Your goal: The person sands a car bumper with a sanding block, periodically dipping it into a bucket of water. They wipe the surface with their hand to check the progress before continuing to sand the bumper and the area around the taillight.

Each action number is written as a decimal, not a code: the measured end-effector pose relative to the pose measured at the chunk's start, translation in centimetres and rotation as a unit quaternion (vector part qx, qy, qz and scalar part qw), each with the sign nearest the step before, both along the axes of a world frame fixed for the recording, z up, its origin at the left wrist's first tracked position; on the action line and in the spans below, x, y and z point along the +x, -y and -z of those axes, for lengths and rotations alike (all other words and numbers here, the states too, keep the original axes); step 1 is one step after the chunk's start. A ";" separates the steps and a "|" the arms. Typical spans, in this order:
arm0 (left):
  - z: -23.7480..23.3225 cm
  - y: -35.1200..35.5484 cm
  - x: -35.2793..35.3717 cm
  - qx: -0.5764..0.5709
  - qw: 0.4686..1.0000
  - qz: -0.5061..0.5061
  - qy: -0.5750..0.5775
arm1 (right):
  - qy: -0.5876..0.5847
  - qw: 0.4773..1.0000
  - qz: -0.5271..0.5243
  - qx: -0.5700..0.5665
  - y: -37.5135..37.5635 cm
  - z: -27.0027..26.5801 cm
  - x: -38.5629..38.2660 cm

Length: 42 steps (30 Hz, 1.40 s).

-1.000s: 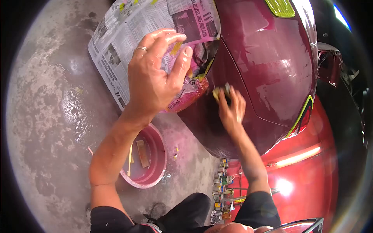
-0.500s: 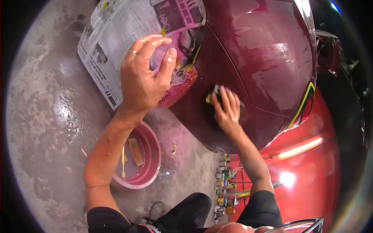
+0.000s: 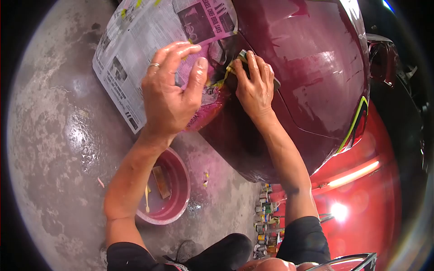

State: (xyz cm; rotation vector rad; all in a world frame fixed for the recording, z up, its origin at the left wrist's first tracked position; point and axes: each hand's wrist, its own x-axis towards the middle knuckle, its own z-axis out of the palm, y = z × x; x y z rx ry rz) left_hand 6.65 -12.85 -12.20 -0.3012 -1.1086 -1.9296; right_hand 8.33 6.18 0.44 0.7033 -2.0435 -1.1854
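Observation:
My right hand (image 3: 257, 88) presses a flat grey-green sanding block (image 3: 242, 55) against the wet maroon car body panel (image 3: 312, 67), by the seam near the newspaper. Most of the block is hidden under my fingers; something yellowish shows at its left side. My left hand (image 3: 174, 88), wet and with a ring on one finger, is raised in front of the newspaper (image 3: 122, 63) with fingers curved and apart, holding nothing. Yellow tape (image 3: 218, 84) and pink-stained paper cover the area between my hands.
On the wet concrete floor (image 3: 54, 149) stands a pink basin (image 3: 184, 189) with water, a block (image 3: 161, 182) and a pale strip in it. Several paint cans (image 3: 262, 219) line the floor beside a red surface (image 3: 361, 194). My knee (image 3: 226, 250) is below.
My right hand has slid the sanding block up the panel, from the lower dark area to the seam near the newspaper edge. My left hand stays almost where it was.

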 end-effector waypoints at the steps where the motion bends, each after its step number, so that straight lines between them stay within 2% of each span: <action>1: -0.1 0.1 0.0 0.002 1.000 0.003 -0.005 | 0.008 1.000 -0.007 0.004 -0.1 -0.2 0.6; 5: 0.3 1.1 0.1 -0.044 0.999 0.000 0.000 | -0.016 1.000 0.023 -0.006 -6.1 -1.4 10.5; 7: 0.7 2.0 -0.8 -0.038 0.999 -0.009 0.012 | -0.035 0.999 0.034 -0.010 -8.9 -1.6 12.4; 10: 0.7 1.2 -0.9 -0.021 0.999 0.005 0.032 | -0.015 0.999 0.006 -0.043 -3.2 -2.7 6.2; 12: 0.6 0.1 0.1 -0.049 0.999 0.006 0.020 | -0.006 1.000 -0.012 -0.019 -1.1 -3.1 3.1; 14: 0.8 -0.3 0.5 -0.056 0.998 0.014 0.018 | 0.016 0.999 -0.026 -0.032 -2.6 -3.4 5.5; 17: 1.2 0.1 0.2 -0.067 0.997 0.017 0.019 | -0.043 0.999 0.018 -0.010 -5.0 -2.7 9.9; 20: 1.1 -0.4 -0.1 -0.083 0.996 0.011 0.039 | -0.032 0.999 -0.029 -0.021 -2.7 -3.0 4.9; 22: 0.6 -1.4 0.7 -0.033 0.998 0.034 0.034 | 0.002 0.999 -0.040 -0.014 0.1 -3.1 0.3; 25: 1.0 -0.9 1.1 -0.067 0.997 0.015 0.031 | 0.009 0.998 -0.046 -0.041 -0.4 -3.2 1.3; 28: 1.5 1.1 -0.4 -0.073 0.997 -0.012 0.006 | -0.029 0.998 -0.012 -0.052 -5.0 -2.4 6.2; 30: 1.4 2.1 -1.1 -0.083 0.995 -0.023 0.055 | -0.031 0.998 -0.032 -0.042 -2.9 -2.4 3.8; 31: 1.3 2.1 -1.0 -0.052 0.997 0.004 0.056 | -0.018 0.997 -0.070 -0.042 -1.0 -2.7 1.4; 34: 0.8 1.2 -0.1 -0.066 0.997 -0.003 0.035 | 0.003 0.998 -0.048 -0.037 3.0 -2.6 -4.3; 39: 2.3 1.5 -0.8 -0.080 0.996 -0.008 0.041 | -0.026 0.999 -0.017 -0.040 -3.1 -2.2 4.5; 40: 2.5 1.6 -1.2 -0.077 0.996 -0.014 0.048 | -0.017 0.998 -0.002 -0.053 -3.3 -2.2 4.5; 42: 2.2 1.7 -1.0 -0.088 0.994 -0.004 0.065 | -0.022 0.997 -0.057 -0.041 -0.8 -2.3 1.1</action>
